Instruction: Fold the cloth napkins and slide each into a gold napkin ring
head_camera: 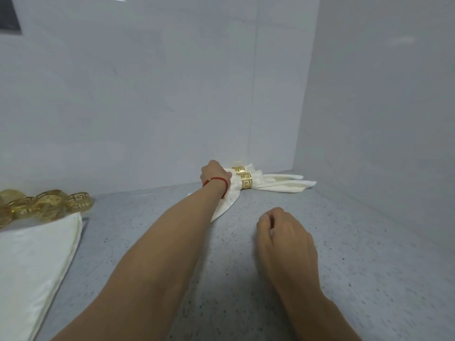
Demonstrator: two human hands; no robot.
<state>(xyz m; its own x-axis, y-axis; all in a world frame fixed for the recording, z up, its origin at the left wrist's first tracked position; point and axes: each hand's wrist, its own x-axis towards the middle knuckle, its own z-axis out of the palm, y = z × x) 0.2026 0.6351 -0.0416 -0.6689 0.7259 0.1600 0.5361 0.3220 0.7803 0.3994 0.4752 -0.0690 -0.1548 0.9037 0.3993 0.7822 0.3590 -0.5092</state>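
Note:
Two white napkins (pixel 275 185) lie against the back wall, each threaded through a gold ring; the nearer ring (pixel 246 180) stands in front of the farther ring (pixel 238 169). My left hand (pixel 215 174), a red cord on its wrist, reaches far forward and grips the left end of the nearer ringed napkin. My right hand (pixel 283 232) hovers low over the grey speckled counter (pixel 369 242) with its fingers loosely curled, holding nothing. At the left edge lies a stack of flat white napkins (pixel 34 262), with several loose gold rings (pixel 49 203) behind it.
Pale walls close off the counter at the back and on the right, meeting in a corner just behind the ringed napkins. A dark panel (pixel 8 16) is set in the wall at the upper left.

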